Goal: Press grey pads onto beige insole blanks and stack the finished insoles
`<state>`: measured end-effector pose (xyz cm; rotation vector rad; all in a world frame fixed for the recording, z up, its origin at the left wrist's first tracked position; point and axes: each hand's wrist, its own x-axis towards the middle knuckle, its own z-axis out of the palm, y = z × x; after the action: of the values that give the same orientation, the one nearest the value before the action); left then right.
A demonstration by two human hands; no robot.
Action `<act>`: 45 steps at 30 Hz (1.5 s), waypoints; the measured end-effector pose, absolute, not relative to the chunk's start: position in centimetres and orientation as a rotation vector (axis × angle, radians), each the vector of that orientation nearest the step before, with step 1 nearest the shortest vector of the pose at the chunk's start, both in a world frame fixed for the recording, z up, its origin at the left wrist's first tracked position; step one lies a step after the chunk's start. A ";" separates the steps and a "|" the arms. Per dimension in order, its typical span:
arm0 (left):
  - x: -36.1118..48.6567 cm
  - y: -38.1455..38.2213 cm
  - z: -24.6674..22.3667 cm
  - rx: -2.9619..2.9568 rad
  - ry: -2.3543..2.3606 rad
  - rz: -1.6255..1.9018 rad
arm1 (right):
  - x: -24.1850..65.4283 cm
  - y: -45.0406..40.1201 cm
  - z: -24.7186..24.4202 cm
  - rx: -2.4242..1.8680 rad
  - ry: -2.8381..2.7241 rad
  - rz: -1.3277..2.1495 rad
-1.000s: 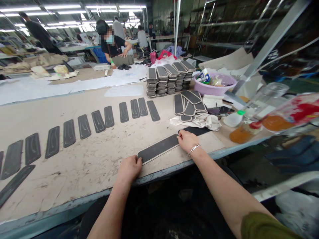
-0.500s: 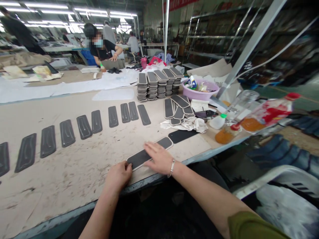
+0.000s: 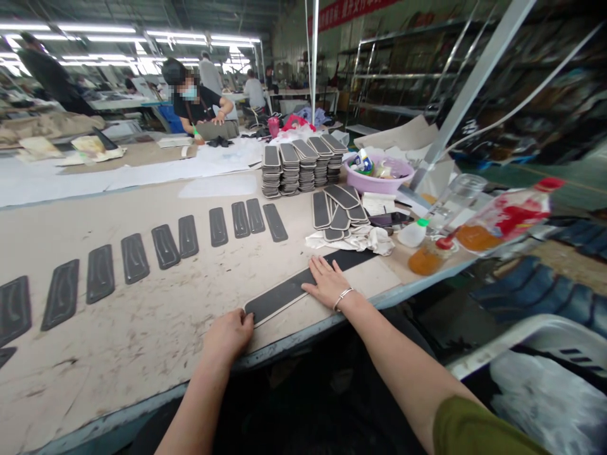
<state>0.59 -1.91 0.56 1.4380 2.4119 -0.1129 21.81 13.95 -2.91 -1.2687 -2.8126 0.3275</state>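
Observation:
A dark strip with a pale border (image 3: 279, 295) lies slanted near the table's front edge. My left hand (image 3: 231, 335) is closed at its left end, thumb and fingers pinching the corner. Flat on its right end rests my right hand (image 3: 327, 282), fingers spread, hiding that end. Beyond it, a black piece (image 3: 353, 258) runs toward a white cloth (image 3: 353, 240). Several dark glossy pieces (image 3: 135, 259) form a curved row on the left and middle of the table.
Stacks of bordered pieces (image 3: 306, 167) stand behind a loose pile (image 3: 339, 208). A purple basin (image 3: 377, 182), a glue bottle (image 3: 427, 258) and a large bottle (image 3: 512, 215) are at right. Across the table a masked person (image 3: 196, 101) handles grey material.
My right hand has slid right along the strip to its far end. My left hand stays at the left corner. The view has shifted slightly.

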 end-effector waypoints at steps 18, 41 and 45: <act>4.3 -1.8 -1.3 2.286 2.148 0.225 | 21.1 13.6 -4.2 -1.200 -2.829 0.231; 5.3 -1.4 -2.0 2.322 2.207 0.155 | 20.0 11.0 -2.5 -1.143 -2.718 0.378; 6.6 -0.9 -2.3 2.446 2.063 0.119 | 20.2 11.3 -2.3 -1.107 -2.713 0.420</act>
<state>6.62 -0.85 -2.32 2.4457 2.0629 0.1186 20.21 11.30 -2.32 -1.1073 -2.7132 0.4200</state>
